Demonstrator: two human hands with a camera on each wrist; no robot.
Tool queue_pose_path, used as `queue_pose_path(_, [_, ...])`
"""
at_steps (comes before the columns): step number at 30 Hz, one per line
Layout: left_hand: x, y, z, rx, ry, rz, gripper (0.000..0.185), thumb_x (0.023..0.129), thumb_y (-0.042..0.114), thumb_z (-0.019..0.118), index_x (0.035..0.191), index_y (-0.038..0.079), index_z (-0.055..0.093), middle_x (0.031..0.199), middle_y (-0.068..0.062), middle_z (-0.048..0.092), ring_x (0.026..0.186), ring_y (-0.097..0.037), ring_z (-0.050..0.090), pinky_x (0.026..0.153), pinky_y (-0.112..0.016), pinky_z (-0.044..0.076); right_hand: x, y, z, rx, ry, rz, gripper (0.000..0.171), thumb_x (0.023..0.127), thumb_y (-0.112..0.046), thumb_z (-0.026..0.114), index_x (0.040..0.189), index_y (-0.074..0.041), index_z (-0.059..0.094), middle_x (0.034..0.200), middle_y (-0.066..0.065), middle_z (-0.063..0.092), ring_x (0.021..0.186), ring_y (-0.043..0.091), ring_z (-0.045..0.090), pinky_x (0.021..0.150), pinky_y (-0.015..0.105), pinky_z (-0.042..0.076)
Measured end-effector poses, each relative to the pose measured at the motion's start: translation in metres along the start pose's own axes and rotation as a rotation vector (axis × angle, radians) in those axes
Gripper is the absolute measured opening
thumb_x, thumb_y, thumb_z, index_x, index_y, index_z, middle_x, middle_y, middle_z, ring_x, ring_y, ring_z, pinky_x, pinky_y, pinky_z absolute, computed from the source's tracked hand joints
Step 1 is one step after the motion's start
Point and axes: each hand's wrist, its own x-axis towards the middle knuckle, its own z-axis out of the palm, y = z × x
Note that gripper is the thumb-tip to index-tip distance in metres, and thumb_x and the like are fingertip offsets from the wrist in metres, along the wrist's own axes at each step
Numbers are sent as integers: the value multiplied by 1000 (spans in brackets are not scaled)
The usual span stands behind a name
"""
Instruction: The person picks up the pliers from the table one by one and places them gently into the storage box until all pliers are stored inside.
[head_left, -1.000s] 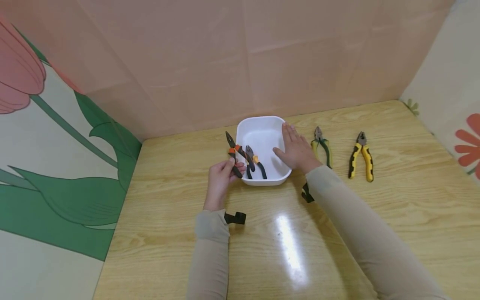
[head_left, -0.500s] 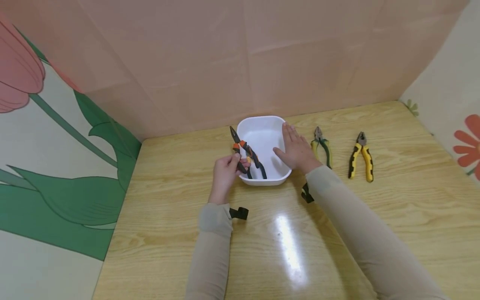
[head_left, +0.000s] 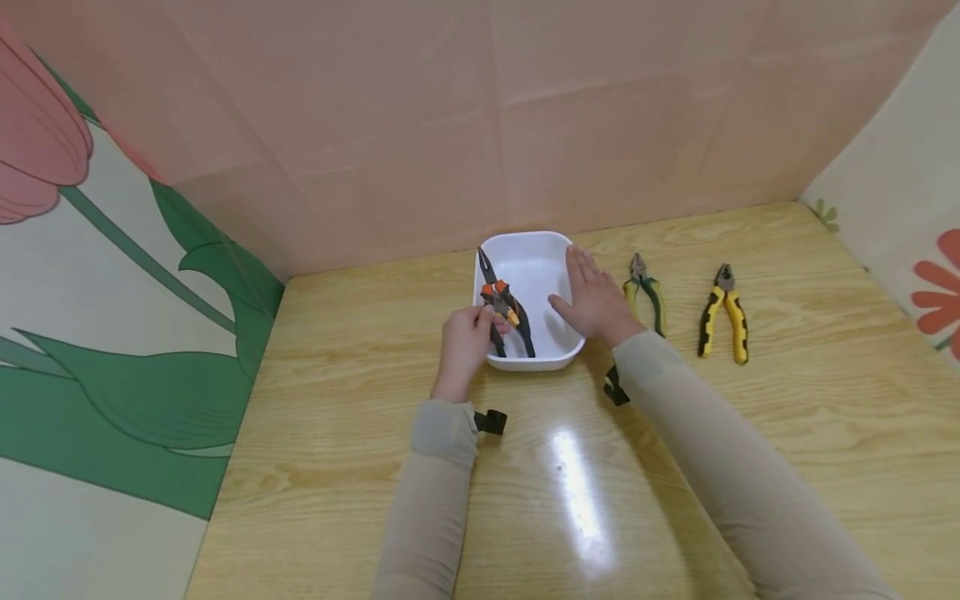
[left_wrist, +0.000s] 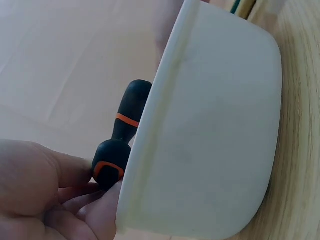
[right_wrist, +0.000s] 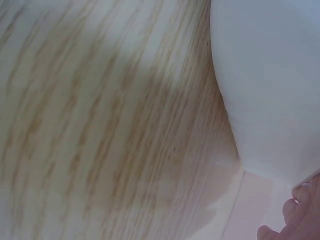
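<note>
A white square bowl (head_left: pixel 536 248) stands on the wooden table (head_left: pixel 570 467) near the back wall. My left hand (head_left: pixel 467 346) grips the black handles of orange-and-black long-nose pliers (head_left: pixel 491 287), holding them over the bowl's left rim with the nose pointing away. Another pair with black and yellow handles (head_left: pixel 517 329) lies inside the bowl. My right hand (head_left: pixel 596 300) rests with straight fingers on the bowl's right rim. In the left wrist view the bowl's outer wall (left_wrist: pixel 215 130) fills the frame, with the black-and-orange handle ends (left_wrist: pixel 117 150) beside my fingers (left_wrist: pixel 75 205).
Green-and-yellow pliers (head_left: pixel 647 293) lie on the table just right of my right hand. Black-and-yellow pliers (head_left: pixel 723 310) lie farther right. Pink panels stand behind the table and flower-patterned walls at both sides.
My left hand has carried the orange-and-black pliers rightward from outside the bowl's left edge to over its rim. My right hand has stayed on the bowl.
</note>
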Motion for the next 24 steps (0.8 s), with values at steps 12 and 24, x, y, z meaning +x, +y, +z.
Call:
queue_pose_path(12, [3, 8, 8, 287, 5, 31, 35, 108, 18, 48, 98, 0, 75, 87, -7, 76, 82, -19, 67, 71, -30, 52, 2, 1, 1, -7, 13, 0, 90, 105, -46, 44, 160, -3, -14, 169, 20, -7, 155, 36, -6, 124, 57, 4])
queue_pose_path(24, [8, 13, 20, 420, -14, -27, 35, 109, 20, 46, 99, 1, 74, 82, -3, 72, 72, -15, 66, 60, -27, 48, 3, 2, 4, -10, 10, 11, 90, 104, -46, 44, 160, -3, -14, 168, 19, -8, 155, 35, -7, 124, 56, 3])
